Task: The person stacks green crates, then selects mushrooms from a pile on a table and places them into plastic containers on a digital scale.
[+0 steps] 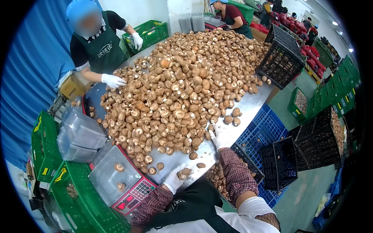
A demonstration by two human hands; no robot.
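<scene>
A large heap of brown mushrooms [167,93] covers most of the metal table [248,108]. My left hand [177,178], in a white glove, is closed around a mushroom [184,173] near the table's front edge. At the right edge of the heap is my right hand [219,138], also gloved, its fingers against the mushrooms; whether it grips one is hard to see. Left of my left hand, a red scale [134,196] bears a clear plastic tray [112,178] with a few mushrooms in it.
Clear trays [79,136] are stacked behind the scale, beside green crates [74,194]. A co-worker's gloved hand [113,80] touches the heap's far left. A black crate [281,56] lies tipped at the back right. Blue pallets [262,126] and black crates [278,163] stand right.
</scene>
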